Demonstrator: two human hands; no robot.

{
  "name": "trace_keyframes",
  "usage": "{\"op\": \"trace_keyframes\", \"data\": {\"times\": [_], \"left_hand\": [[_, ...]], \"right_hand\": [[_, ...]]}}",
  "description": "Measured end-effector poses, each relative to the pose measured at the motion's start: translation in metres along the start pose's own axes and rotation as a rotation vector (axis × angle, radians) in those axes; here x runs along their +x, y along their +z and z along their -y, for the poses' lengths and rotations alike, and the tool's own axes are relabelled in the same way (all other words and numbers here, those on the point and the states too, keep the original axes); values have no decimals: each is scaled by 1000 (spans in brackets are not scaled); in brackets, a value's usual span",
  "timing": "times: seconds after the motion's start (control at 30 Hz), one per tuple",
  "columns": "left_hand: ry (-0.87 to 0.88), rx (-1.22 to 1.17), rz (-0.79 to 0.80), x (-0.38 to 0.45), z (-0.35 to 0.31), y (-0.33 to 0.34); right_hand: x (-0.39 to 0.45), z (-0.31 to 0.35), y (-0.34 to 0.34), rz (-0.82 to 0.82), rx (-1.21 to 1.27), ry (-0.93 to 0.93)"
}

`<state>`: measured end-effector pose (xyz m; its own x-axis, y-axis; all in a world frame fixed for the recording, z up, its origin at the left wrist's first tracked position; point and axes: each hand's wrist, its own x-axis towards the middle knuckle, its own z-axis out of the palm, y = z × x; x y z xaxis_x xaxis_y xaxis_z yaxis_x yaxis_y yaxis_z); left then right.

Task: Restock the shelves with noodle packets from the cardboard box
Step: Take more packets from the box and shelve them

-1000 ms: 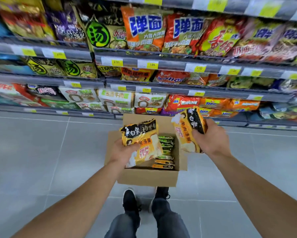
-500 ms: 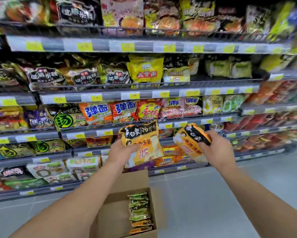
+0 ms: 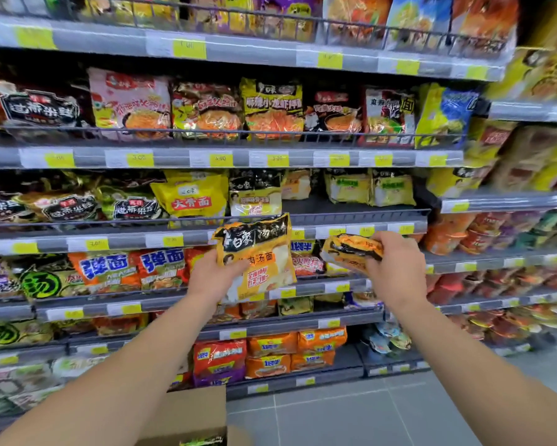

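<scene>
Two noodle packets are up in front of the shelves in the head view, one in each hand. My left hand (image 3: 213,274) pinches the upright black-and-yellow packet (image 3: 256,254) by its lower left corner; my right hand (image 3: 396,264) wraps the second packet (image 3: 351,251), turned flat, across its end. Both look light and crinkly, with slick film that could slide, and I judge the brittle noodle block inside would crack if squeezed. Holding by an edge or seam seems safest. The matching row (image 3: 254,191) sits just above, with a gap (image 3: 302,206) beside it. The cardboard box (image 3: 190,416) stands on the floor below.
</scene>
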<state>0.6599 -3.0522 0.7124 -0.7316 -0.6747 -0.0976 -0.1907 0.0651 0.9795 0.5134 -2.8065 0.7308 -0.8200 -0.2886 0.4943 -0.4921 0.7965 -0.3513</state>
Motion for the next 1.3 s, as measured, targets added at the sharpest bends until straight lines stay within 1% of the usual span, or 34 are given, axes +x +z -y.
{"op": "trace_keyframes", "data": {"times": [0.17, 0.23, 0.47, 0.63, 0.7, 0.77, 0.9, 0.93, 1.0, 1.07, 1.1, 1.2, 1.23, 1.3], "left_hand": [[22, -69, -23, 38, -21, 32], [0, -90, -26, 65, -25, 42], [-34, -148, -25, 134, -37, 50], [-26, -195, -91, 166, -36, 52], [-56, -208, -112, 173, -36, 55], [-94, -178, -118, 177, -34, 58], [-115, -206, -165, 182, -33, 69], [-119, -206, -178, 182, -35, 72], [-104, -225, -215, 182, -38, 80], [-91, -250, -248, 182, -38, 88], [-94, -246, -269, 181, -39, 94], [-92, -262, -295, 180, -36, 100], [-99, -262, -298, 178, -35, 101], [-118, -272, -307, 176, -30, 103]], "right_hand": [[59, -13, 17, -26, -23, -49], [83, -16, 28, -35, -23, -59], [152, -13, 82, -50, -96, -202], [180, -10, 123, -80, -86, -258], [187, -10, 137, -44, -104, -272], [191, -11, 149, 36, -118, -311], [198, -19, 161, 321, -150, -499], [199, -24, 161, 360, -145, -538], [205, -39, 158, 374, -94, -574], [215, -60, 155, 372, -64, -540], [221, -71, 154, 397, -44, -505], [235, -98, 157, 580, 64, -377], [236, -105, 161, 615, 103, -352], [237, -109, 168, 589, 194, -316]]}}
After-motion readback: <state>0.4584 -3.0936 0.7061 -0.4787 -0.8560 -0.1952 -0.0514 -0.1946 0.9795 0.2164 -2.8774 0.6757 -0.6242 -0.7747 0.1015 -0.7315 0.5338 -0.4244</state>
